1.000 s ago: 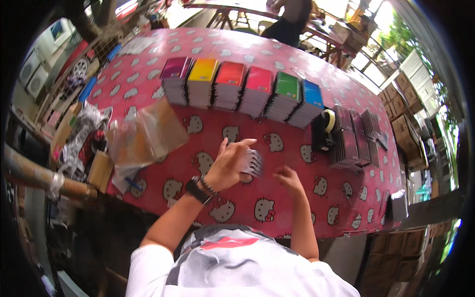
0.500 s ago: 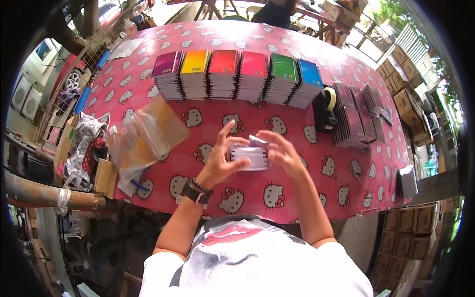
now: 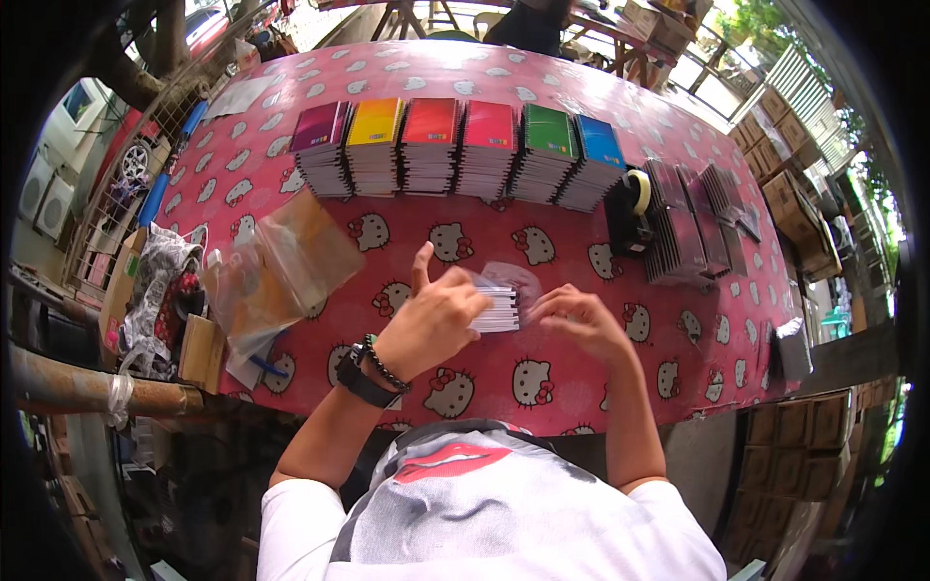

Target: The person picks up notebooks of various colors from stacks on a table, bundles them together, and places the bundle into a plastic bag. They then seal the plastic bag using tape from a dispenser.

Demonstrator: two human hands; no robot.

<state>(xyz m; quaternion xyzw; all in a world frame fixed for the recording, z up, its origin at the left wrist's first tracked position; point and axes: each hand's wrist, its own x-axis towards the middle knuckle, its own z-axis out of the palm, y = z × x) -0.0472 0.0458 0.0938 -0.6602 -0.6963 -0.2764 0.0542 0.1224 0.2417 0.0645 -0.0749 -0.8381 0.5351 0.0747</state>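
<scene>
So there's a small stack of white-edged booklets (image 3: 498,308) held just above the table, and it's half inside a clear plastic sleeve (image 3: 518,284) that sticks out past the top. The left hand (image 3: 434,320) is clamped around the stack's left end, thumb poking straight up, with a dark watch and a bead bracelet on the wrist. The right hand (image 3: 578,320) is right at the other end, fingers curled and pinching the sleeve's edge, so both hands are grasping the same bundle between them.

Everything sits over a pink tablecloth (image 3: 455,378) printed with white cartoon cats. Beyond the hands, further up the table, there's a neat row of booklet stacks (image 3: 455,145) with covers in purple, yellow, red, pink, green and blue. Up and to the right of the right hand is a black tape dispenser (image 3: 628,208), and past that some dark booklets (image 3: 693,228) fanned out. Off to the left of the left hand lies a loose pile of clear plastic bags (image 3: 276,266).
</scene>
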